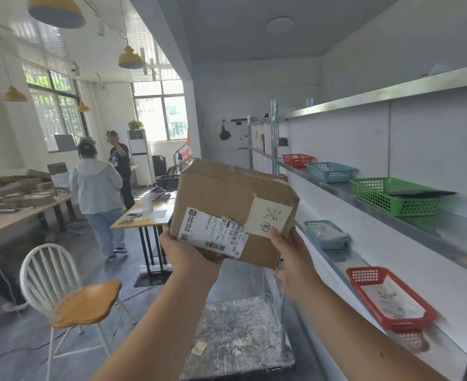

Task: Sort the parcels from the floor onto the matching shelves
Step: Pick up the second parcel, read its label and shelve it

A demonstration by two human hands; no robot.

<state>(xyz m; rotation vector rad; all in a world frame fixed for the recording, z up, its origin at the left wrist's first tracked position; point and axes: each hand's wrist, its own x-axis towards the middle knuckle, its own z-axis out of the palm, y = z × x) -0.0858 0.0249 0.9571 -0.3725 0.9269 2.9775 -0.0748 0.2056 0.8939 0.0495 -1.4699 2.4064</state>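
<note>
Up front, both hands' grip clasps the parcel (233,213), baskets (394,196) lining the shelves (447,229) alongside.

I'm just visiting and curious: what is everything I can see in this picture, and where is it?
cardboard box: one, brown, with a white label and a cream handwritten sticker, held up in the middle
baskets: five; red, blue and green on the upper shelf; blue and red on the lower shelf
shelves: metal, along the right wall
chair: one, white frame with a wooden seat, lower left
tables: two, wooden tops; one behind the box, one at the left, piled with cardboard
other people: at least two, standing at the left
lamps: several, yellow, hanging from the ceiling
left hand: under the box's lower left corner
right hand: at the box's lower right, fingers on the sticker
</note>
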